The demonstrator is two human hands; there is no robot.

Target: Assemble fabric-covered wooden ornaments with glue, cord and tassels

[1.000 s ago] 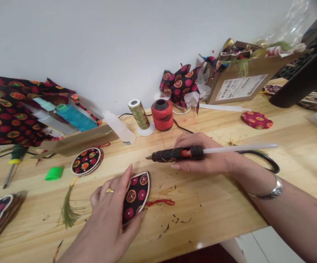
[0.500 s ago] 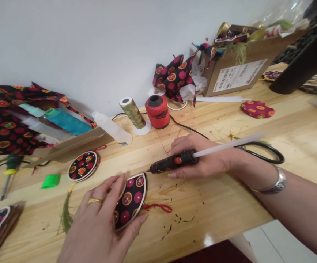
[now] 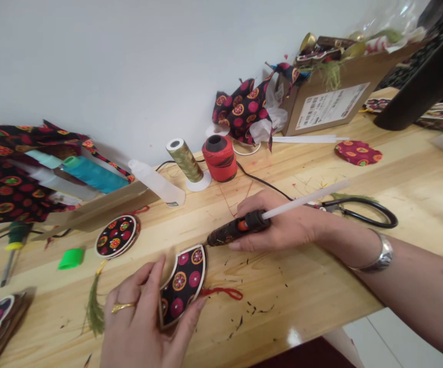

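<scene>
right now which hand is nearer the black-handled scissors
Right: the right hand, holding the hot glue gun, is just left of the scissors; the left hand, on the fabric-covered piece, is much farther left.

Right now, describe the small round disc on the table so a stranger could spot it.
On the wooden table, find the left hand holding a curved patterned piece. Just beyond lies a round black disc with red and gold circles. Unlike the red oval patch far right, it is black, with a bright green piece beside it.
</scene>
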